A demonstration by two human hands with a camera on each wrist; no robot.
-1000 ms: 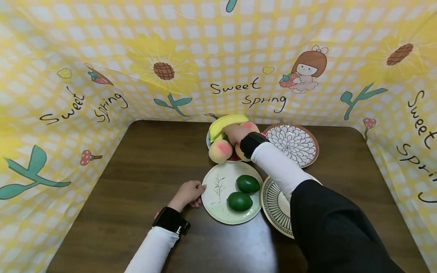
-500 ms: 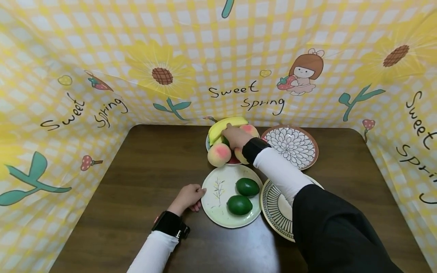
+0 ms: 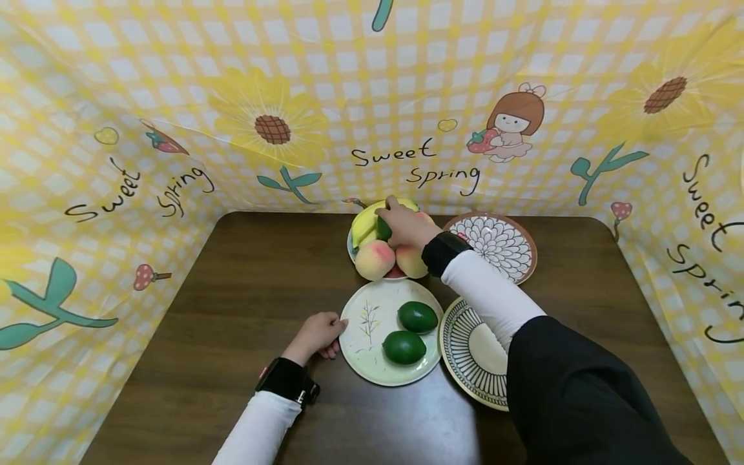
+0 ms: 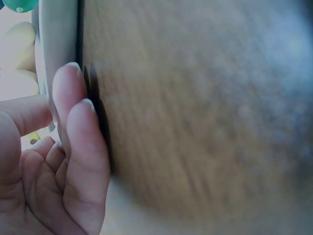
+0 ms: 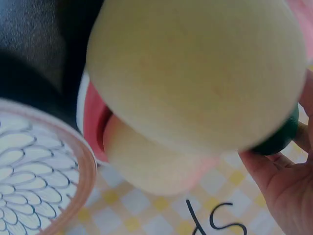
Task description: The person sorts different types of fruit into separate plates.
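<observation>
My right hand (image 3: 407,223) is over the fruit bowl (image 3: 351,248) at the back and grips a green lime (image 3: 383,228) between thumb and fingers. In the right wrist view that lime (image 5: 279,139) is partly hidden behind a peach (image 5: 195,73). Bananas (image 3: 364,223) and peaches (image 3: 374,259) fill the bowl around the hand. My left hand (image 3: 316,336) pinches the left rim of a pale green plate (image 3: 363,361), thumb on top and fingers curled below, as the left wrist view shows. Two more limes (image 3: 417,317) lie on this plate's right half.
A cream plate with black stripes (image 3: 465,352) touches the pale plate's right side, partly under my right sleeve. Behind it stands a brown-rimmed plate with a petal pattern (image 3: 494,245). A yellow checked cloth (image 3: 325,129) walls the brown table (image 3: 244,278) at the back and sides.
My right hand has come up slightly out of the fruit with a lime now showing in its fingers. The left hand keeps its hold on the plate rim.
</observation>
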